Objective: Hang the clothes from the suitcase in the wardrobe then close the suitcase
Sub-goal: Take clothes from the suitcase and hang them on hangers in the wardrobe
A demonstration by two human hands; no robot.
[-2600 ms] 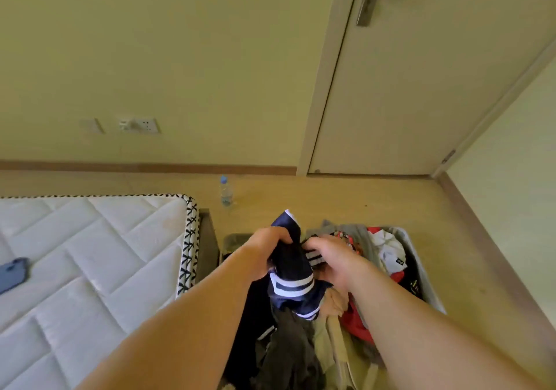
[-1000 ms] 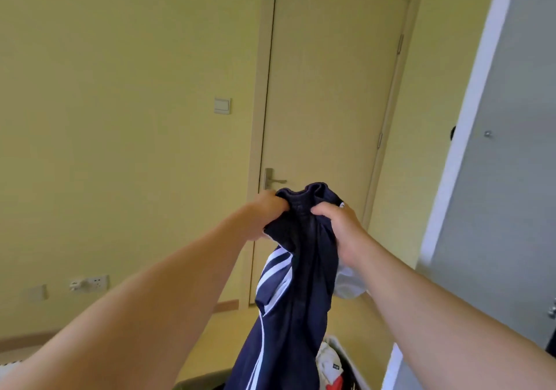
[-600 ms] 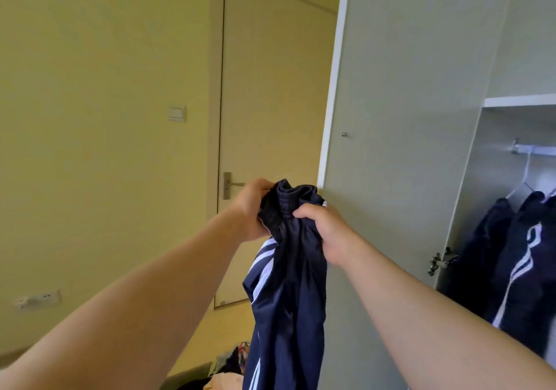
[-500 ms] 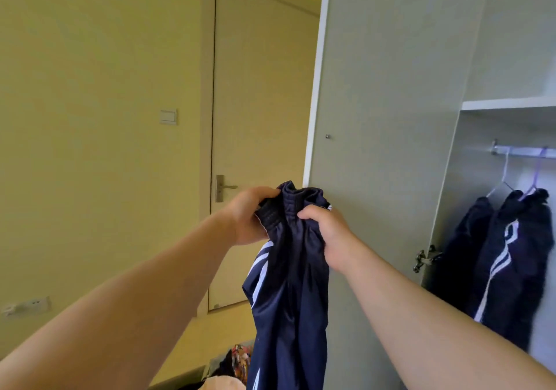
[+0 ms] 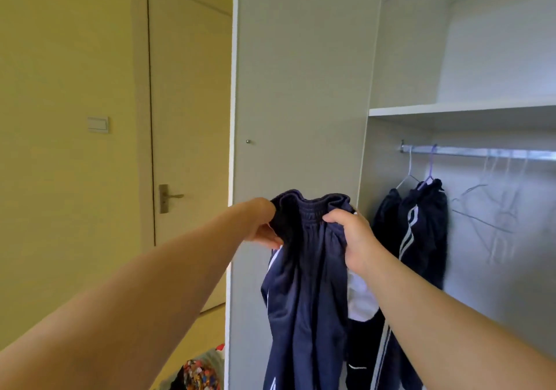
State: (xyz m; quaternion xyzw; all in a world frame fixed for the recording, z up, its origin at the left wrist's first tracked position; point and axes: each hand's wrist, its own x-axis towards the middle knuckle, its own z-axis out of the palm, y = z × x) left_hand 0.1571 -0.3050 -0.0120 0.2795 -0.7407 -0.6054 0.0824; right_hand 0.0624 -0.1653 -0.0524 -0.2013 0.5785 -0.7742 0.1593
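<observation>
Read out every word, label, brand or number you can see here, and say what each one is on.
No text can be read here.
Trousers: white stripes only, no wording.
Hanging clothes: a small white mark low down, too blurred to read.
Patterned cloth: blurred colours, no legible letters.
Switch: blank.

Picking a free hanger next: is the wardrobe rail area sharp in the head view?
Head view: empty hangers on the rail are smeared by motion blur, hard to count; the held navy trousers and hung garments look sharper; light is even.
</observation>
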